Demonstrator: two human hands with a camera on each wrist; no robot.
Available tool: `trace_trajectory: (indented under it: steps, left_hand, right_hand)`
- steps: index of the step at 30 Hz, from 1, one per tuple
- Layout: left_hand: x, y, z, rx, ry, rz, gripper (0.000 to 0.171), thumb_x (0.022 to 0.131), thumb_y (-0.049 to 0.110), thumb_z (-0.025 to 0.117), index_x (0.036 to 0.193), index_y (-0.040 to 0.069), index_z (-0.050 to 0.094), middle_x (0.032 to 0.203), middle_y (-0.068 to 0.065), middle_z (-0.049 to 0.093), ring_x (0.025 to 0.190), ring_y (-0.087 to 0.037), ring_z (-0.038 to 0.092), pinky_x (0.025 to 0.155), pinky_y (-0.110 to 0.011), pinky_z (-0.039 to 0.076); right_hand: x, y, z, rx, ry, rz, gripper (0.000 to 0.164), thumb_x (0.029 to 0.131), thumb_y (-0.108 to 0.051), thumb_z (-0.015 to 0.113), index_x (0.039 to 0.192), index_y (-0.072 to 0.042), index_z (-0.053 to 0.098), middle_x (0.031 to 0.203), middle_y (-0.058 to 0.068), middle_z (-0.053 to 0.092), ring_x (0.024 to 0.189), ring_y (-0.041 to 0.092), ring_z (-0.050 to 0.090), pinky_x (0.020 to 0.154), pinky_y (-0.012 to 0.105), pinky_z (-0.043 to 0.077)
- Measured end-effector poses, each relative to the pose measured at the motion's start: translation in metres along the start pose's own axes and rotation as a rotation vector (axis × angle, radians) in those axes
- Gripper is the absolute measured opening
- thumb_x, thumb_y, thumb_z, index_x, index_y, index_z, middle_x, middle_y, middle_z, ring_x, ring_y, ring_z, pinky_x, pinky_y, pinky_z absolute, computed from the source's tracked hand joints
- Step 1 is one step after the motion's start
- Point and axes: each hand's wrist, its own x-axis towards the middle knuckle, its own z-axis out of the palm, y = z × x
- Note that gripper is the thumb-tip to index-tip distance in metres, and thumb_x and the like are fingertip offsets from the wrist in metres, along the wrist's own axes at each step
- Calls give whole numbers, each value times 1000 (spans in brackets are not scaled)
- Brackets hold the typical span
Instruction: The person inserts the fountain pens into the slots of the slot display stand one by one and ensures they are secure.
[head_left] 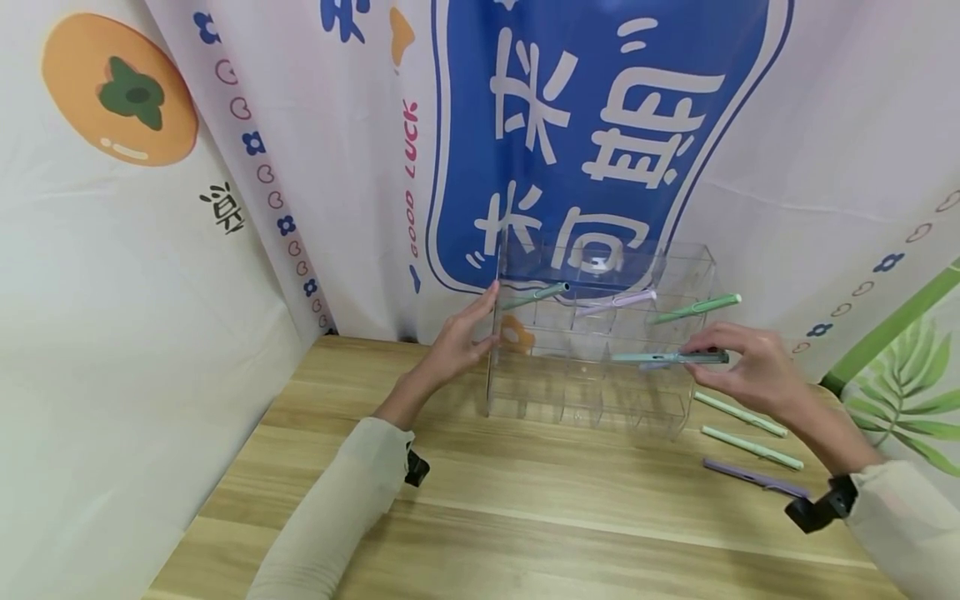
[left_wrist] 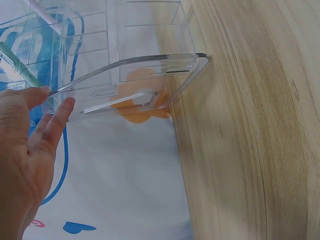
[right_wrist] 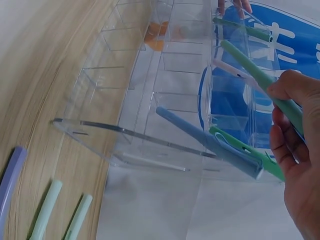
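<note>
A clear acrylic rack (head_left: 585, 400) with tiered compartments stands on the table. At its left side panel, my left hand (head_left: 453, 340) pinches the edge between thumb and fingers. My right hand (head_left: 742, 362) holds a pale teal pen (head_left: 645, 357) level in front of the rack's right half, thumb and fingers round its darker end. Along the upper tier lean a dark green pen (head_left: 542, 294) at left, a lavender pen (head_left: 618, 302) in the middle and a bright green pen (head_left: 697, 308) at right. A blue pen (right_wrist: 215, 145) leans lower at the right end, mostly hidden in the head view.
On the wooden table (head_left: 487, 508), right of the rack, lie two mint pens (head_left: 750, 448) and a purple pen (head_left: 753, 477), beneath my right forearm. A printed curtain (head_left: 360, 208) hangs close behind the rack, and a white cloth (head_left: 112, 333) covers the left side.
</note>
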Motion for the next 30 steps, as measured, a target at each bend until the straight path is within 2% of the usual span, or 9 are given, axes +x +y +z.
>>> trace_trajectory:
  steps: [6, 11, 22, 30]
  left_hand:
    - [0, -1, 1, -6, 2, 5, 90, 90, -14, 75, 165, -1, 26, 173, -10, 21, 159, -27, 28, 124, -32, 38]
    - [0, -1, 1, -10, -2, -1, 91, 91, -14, 74, 166, 0, 25, 173, -9, 21, 159, -26, 27, 124, -31, 38]
    - [-1, -1, 1, -12, 5, 10, 89, 90, -14, 74, 165, -2, 26, 173, -11, 22, 159, -28, 28, 124, -33, 38]
    - [-1, -2, 1, -23, 7, 12, 89, 90, -15, 74, 164, -3, 27, 173, -11, 21, 159, -28, 27, 124, -33, 39]
  right_hand:
    - [4, -2, 11, -12, 35, 37, 38, 64, 13, 89, 94, -10, 82, 92, 3, 79, 86, 7, 70, 85, 3, 50]
    - [10, -2, 21, -52, 51, 58, 34, 66, 11, 89, 94, -6, 81, 94, 6, 80, 86, 13, 72, 89, 1, 47]
    - [19, -2, 45, -38, 98, 50, 34, 66, 14, 87, 94, -3, 81, 92, 9, 80, 80, 27, 73, 89, 1, 45]
    - [23, -1, 59, -55, 82, 80, 33, 67, 15, 89, 93, -3, 81, 91, 8, 80, 80, 27, 74, 84, 4, 45]
